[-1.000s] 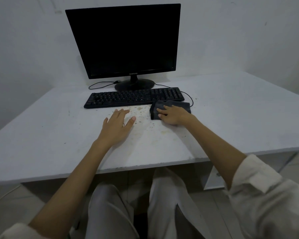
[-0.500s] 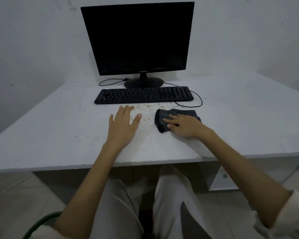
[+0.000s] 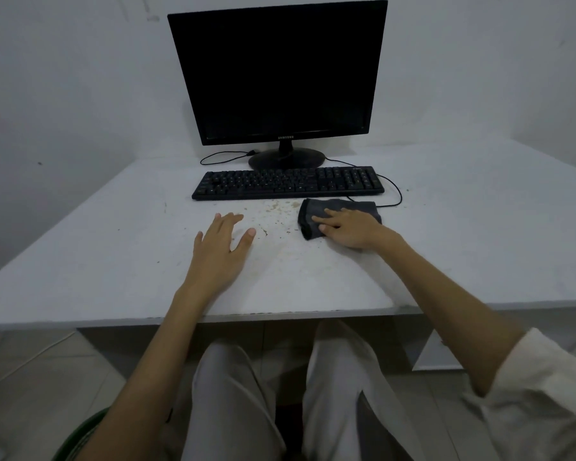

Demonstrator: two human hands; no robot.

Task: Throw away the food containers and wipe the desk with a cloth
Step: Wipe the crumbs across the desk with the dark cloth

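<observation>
Right hand is flat on the dark cloth, fingers spread and pressing it to the desk just in front of the keyboard, at its right end, the cloth's far edge almost touching it. Left hand lies palm down, fingers loosely apart, on bare desk in front of the keyboard, crumbs scattered between hand and cloth. Wide bare desk runs out left and right of the keyboard, right to the edges.

The desk is looking matt, smooth and crumb-flecked; the cloth is showing soft, dull weave; the monitor is gleaming faintly glossy.
</observation>
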